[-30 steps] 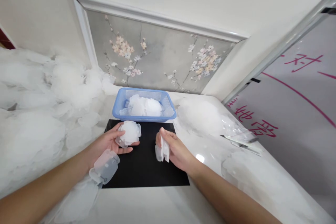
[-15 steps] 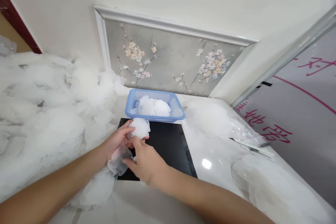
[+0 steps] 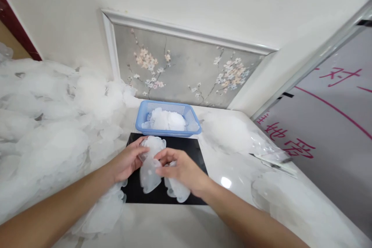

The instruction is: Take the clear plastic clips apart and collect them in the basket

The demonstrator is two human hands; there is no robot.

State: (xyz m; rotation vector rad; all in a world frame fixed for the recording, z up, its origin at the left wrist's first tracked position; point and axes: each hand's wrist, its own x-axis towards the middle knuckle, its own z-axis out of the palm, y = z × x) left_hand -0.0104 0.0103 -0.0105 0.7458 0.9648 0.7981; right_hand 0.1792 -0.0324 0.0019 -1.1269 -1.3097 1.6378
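My left hand (image 3: 132,159) holds a stack of frilly translucent white pieces (image 3: 154,145) above a black mat (image 3: 132,193). Between thumb and fingers of my right hand (image 3: 177,166) is the edge of a single translucent piece (image 3: 149,176), which hangs in front of the stack and overlaps it. More white pieces (image 3: 178,190) show below my right palm, over the mat; whether that hand also holds them I cannot tell. Just behind the mat stands a blue basket (image 3: 168,134) with similar white pieces (image 3: 167,119) in it.
Large heaps of white pieces (image 3: 49,139) cover the left side. More lie at the right in clear plastic (image 3: 229,131) and near the right edge (image 3: 279,197). Behind are a wall with a framed flower panel (image 3: 186,66) and a board with red writing (image 3: 328,124).
My right hand has moved right and raised a single piece in front of the stack. White pieces now show beneath that hand. The view has shifted slightly.
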